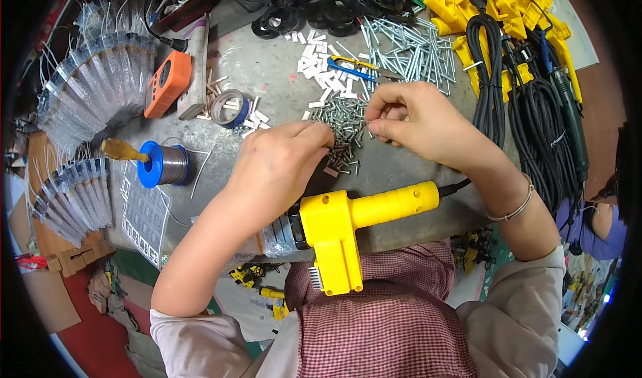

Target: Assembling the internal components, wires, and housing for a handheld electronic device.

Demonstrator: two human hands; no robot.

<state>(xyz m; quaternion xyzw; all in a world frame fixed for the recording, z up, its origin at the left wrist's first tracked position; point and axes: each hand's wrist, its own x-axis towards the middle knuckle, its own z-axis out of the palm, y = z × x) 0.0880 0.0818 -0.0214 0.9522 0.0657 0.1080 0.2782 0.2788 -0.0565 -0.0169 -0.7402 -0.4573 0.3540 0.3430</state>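
Note:
A pile of small silvery screws (340, 118) lies on the grey worktable (267, 64), with darker screws (342, 156) at its near end. My left hand (281, 156) reaches to the pile's left side, its fingers closed and pointing down; anything in them is hidden. At the right edge of the pile my right hand (416, 118) pinches thumb and forefinger together; what sits at the tips is too small to name. Below both hands, a yellow tool housing with a ribbed handle (394, 204) and a dark cord rests at the table's near edge, comb-like metal teeth at its lower end.
White pieces (317, 64), a blue-yellow utility knife (354, 67) and long screws (418, 50) lie beyond the pile. On the left are a solder spool (164, 164), a tape roll (230, 108) and an orange device (168, 84). Black cords (487, 77) and yellow housings (495, 7) crowd the right.

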